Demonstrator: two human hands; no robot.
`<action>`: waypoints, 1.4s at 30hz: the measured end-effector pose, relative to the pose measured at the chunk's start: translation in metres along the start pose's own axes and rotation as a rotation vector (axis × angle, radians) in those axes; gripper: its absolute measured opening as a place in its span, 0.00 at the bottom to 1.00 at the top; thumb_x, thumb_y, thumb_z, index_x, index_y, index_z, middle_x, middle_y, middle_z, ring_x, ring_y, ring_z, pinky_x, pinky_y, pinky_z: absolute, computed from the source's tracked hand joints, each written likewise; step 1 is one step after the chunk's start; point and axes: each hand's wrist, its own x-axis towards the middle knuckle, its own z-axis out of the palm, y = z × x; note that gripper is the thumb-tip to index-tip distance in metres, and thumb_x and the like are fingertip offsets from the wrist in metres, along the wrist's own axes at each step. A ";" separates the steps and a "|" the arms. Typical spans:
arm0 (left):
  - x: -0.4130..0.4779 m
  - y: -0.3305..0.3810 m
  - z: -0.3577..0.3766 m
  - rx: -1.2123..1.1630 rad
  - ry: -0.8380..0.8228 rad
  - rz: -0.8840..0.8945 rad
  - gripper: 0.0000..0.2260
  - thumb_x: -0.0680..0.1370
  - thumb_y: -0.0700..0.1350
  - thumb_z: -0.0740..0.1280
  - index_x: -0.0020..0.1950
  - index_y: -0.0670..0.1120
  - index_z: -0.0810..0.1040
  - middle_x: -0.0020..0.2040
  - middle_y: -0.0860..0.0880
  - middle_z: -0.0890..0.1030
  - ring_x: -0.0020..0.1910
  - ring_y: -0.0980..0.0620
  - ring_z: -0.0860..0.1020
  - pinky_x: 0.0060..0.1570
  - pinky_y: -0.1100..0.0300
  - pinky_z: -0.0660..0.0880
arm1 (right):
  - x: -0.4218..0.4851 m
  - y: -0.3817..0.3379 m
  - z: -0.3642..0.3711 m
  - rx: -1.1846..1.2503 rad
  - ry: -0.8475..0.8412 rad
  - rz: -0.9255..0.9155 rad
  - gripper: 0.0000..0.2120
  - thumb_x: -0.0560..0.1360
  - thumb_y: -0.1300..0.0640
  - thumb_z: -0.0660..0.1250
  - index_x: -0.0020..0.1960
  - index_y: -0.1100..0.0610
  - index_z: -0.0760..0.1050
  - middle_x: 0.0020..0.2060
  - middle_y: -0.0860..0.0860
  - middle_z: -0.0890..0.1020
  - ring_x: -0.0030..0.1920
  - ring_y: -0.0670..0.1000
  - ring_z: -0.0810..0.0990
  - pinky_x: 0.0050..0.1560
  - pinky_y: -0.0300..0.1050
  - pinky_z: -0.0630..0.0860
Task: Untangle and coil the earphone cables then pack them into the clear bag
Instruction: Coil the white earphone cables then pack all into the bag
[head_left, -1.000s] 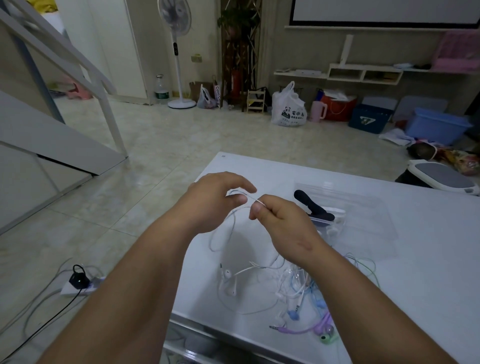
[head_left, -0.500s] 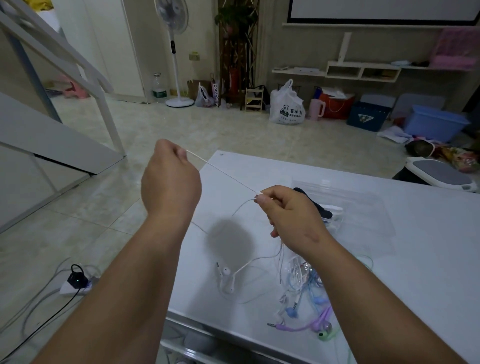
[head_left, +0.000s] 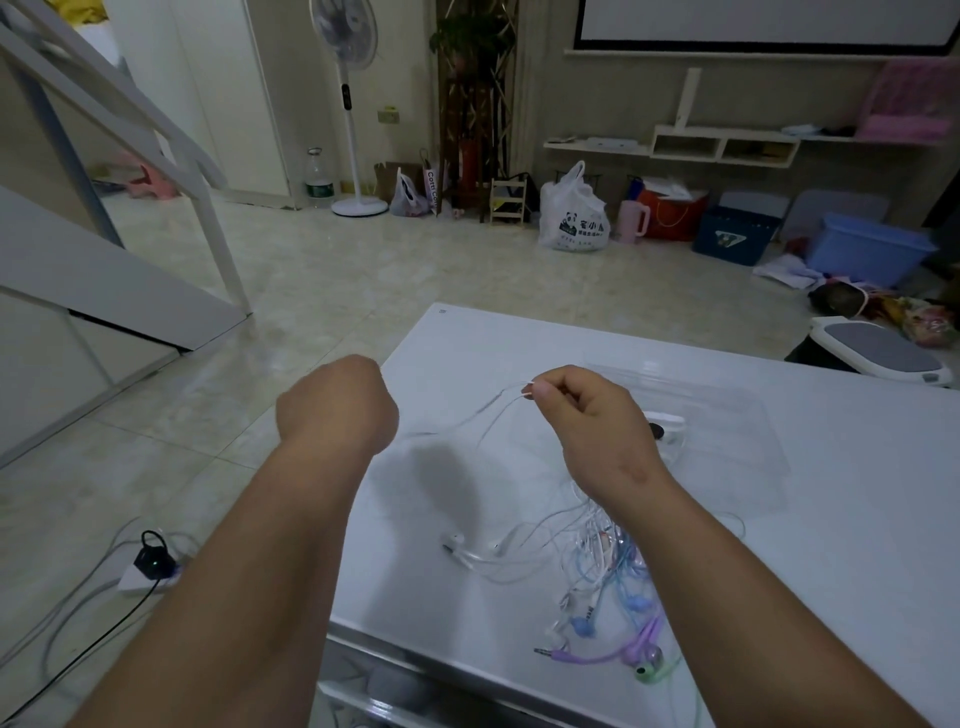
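Hands apart over the counter (head_left: 779, 519): our right hand (head_left: 587, 415) pinches the white earphone cable (head_left: 467, 423), left hand (head_left: 332, 405) fisted on it, drawing it from the tangle (head_left: 608, 561), apparently.

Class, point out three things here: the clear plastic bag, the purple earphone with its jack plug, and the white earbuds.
clear plastic bag (head_left: 727, 415), head view, bare upper part
purple earphone (head_left: 597, 659), head view, cable by the jack
white earbuds (head_left: 454, 540), head view, left bud
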 end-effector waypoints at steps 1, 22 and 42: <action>0.000 0.001 0.002 -0.047 -0.017 0.047 0.16 0.74 0.38 0.60 0.57 0.51 0.78 0.56 0.50 0.80 0.51 0.46 0.78 0.50 0.55 0.74 | 0.000 0.001 0.000 -0.012 -0.009 -0.007 0.08 0.79 0.54 0.64 0.44 0.52 0.80 0.31 0.47 0.77 0.28 0.41 0.67 0.32 0.39 0.64; -0.025 0.030 -0.013 -0.894 -0.574 0.318 0.12 0.78 0.50 0.65 0.48 0.41 0.77 0.30 0.50 0.71 0.28 0.48 0.71 0.34 0.55 0.74 | 0.003 0.004 0.006 -0.006 -0.009 -0.030 0.07 0.78 0.53 0.65 0.45 0.52 0.81 0.23 0.39 0.72 0.27 0.42 0.67 0.34 0.41 0.65; -0.009 0.023 -0.026 -1.351 -0.090 -0.071 0.13 0.78 0.49 0.62 0.37 0.45 0.70 0.28 0.50 0.63 0.24 0.53 0.58 0.26 0.62 0.55 | 0.004 0.015 0.004 -0.007 -0.099 0.205 0.10 0.79 0.58 0.62 0.43 0.60 0.79 0.37 0.51 0.84 0.35 0.47 0.83 0.49 0.52 0.80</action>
